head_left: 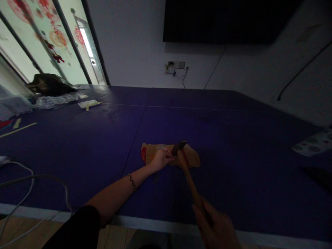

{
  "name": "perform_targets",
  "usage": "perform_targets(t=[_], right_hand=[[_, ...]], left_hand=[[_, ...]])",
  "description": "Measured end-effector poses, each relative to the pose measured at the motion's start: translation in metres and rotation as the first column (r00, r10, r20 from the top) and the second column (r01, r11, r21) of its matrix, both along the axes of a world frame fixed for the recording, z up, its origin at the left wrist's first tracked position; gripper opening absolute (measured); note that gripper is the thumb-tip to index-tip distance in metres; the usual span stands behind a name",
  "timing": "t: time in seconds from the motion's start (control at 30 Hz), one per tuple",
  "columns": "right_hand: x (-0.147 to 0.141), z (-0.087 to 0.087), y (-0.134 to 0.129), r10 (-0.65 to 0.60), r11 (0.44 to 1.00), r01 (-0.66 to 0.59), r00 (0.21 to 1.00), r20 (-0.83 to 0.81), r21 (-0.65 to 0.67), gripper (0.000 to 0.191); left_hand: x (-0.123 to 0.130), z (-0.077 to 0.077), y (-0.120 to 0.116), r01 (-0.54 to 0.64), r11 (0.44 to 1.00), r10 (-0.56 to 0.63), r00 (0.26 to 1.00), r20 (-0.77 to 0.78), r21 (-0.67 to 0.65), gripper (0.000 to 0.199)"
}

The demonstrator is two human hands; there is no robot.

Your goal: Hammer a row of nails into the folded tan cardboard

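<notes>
My right hand (215,221) is wrapped round the wooden handle of a hammer (190,178) at the lower right of centre. The hammer's dark head is beside the fingertips of my left hand (162,159). Those fingers are pinched together, and what they hold is too small to make out. Beneath the left hand lies a flat, brown, sole-shaped piece (191,157) with a dotted pattern and red patches. Several thin metal pins or nails (155,179) lie on the purple surface just below the left wrist.
The purple tabletop (233,131) reaches to the wall. White and grey cables (33,175) loop at the left. A dark bag (49,84) and a small white packet (89,103) are at the back left. A patterned white item (312,143) and a dark object (317,176) lie at the right.
</notes>
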State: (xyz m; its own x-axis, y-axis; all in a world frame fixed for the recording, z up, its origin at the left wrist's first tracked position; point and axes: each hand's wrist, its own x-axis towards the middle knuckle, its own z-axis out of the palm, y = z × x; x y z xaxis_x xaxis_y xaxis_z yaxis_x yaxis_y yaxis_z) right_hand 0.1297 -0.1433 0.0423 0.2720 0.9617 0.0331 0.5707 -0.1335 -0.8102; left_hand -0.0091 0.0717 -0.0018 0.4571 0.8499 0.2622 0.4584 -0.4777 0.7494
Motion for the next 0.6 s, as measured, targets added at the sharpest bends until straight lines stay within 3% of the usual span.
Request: perform_targets(t=[0.2, 0.37, 0.6], right_hand=[[0.003, 0.001, 0.001, 0.018, 0.996, -0.027, 0.994, 0.107, 0.084, 0.065], [-0.001, -0.009, 0.004, 0.043, 0.989, -0.065, 0.985, 0.165, 0.133, 0.072], [-0.001, -0.007, -0.004, 0.024, 0.994, -0.046, 0.977, 0.210, 0.100, 0.072]], left_hand=[[0.000, 0.001, 0.000, -0.002, 1.000, 0.002, 1.000, -0.010, -0.003, 0.012], [0.002, 0.000, 0.000, -0.021, 1.000, 0.021, 1.000, -0.011, -0.003, 0.016], [0.000, 0.002, -0.001, -0.012, 1.000, 0.012, 1.000, -0.022, 0.001, 0.007]])
